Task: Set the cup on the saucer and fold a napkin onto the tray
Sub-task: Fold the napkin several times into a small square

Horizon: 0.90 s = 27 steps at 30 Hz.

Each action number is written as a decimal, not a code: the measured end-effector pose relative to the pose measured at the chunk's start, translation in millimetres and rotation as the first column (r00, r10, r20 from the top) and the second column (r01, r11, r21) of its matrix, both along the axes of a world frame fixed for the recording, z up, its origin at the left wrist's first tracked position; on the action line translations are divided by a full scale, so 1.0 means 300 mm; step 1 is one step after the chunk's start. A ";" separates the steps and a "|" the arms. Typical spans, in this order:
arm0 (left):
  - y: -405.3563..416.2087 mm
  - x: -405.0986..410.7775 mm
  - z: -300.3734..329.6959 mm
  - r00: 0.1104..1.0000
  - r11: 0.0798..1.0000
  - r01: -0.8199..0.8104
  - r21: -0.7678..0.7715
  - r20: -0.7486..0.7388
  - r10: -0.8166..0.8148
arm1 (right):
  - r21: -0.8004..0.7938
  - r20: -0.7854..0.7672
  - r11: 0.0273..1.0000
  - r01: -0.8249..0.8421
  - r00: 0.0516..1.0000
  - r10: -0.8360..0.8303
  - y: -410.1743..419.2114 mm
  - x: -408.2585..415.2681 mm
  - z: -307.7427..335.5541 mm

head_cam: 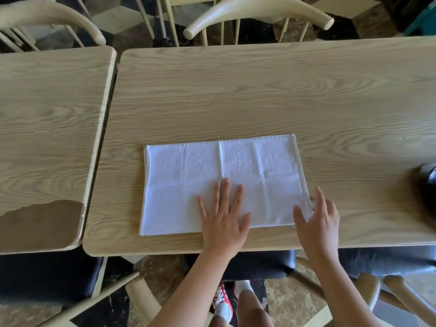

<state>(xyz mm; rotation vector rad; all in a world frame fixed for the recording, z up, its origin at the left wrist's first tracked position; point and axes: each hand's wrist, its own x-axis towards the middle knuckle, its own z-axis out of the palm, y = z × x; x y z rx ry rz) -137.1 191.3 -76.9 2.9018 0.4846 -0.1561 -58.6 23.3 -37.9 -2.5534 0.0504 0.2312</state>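
A white cloth napkin (188, 175) lies flat on the wooden table (259, 95), folded into a wide rectangle near the front edge. My left hand (223, 217) presses flat on its lower middle, fingers spread. My right hand (318, 220) hovers at the napkin's lower right corner, fingers apart, its thumb over the cloth; whether it touches is unclear. No cup, saucer or tray shows clearly.
A dark blurred object (427, 185) sits at the table's right edge. A second wooden table (47, 114) adjoins on the left with a narrow gap. Pale wooden chairs (257, 13) stand behind the tables, and more chairs (368, 286) below the front edge.
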 end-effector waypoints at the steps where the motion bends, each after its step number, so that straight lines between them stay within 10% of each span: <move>1: 0.002 -0.002 -0.004 1.000 1.000 -0.003 -0.004 -0.004 0.003 | 0.077 -0.054 0.996 0.053 0.997 -0.049 0.005 0.009 0.011; 9: 0.008 -0.007 0.008 0.999 1.000 0.021 -0.016 -0.043 -0.022 | 0.379 -0.348 0.859 0.346 0.913 -0.214 0.002 0.093 0.049; 16: -0.025 -0.041 0.058 0.998 0.968 -0.025 -0.252 -0.058 0.010 | 0.604 -0.303 0.712 0.357 0.930 -0.209 0.043 0.068 0.121; 18: -0.014 -0.023 0.103 0.986 0.841 -0.129 -0.526 0.021 0.164 | 0.625 -0.295 0.710 0.324 0.940 -0.169 0.080 0.056 0.143; 22: 0.085 0.131 0.274 0.856 0.286 -0.269 -0.920 -0.092 0.508 | 0.645 -0.267 0.727 0.237 0.961 -0.077 0.172 0.020 0.184; 27: 0.211 0.266 0.337 0.907 0.334 -0.279 -0.900 -0.132 0.401 | 0.586 -0.244 0.805 0.089 0.967 0.070 0.301 -0.043 0.206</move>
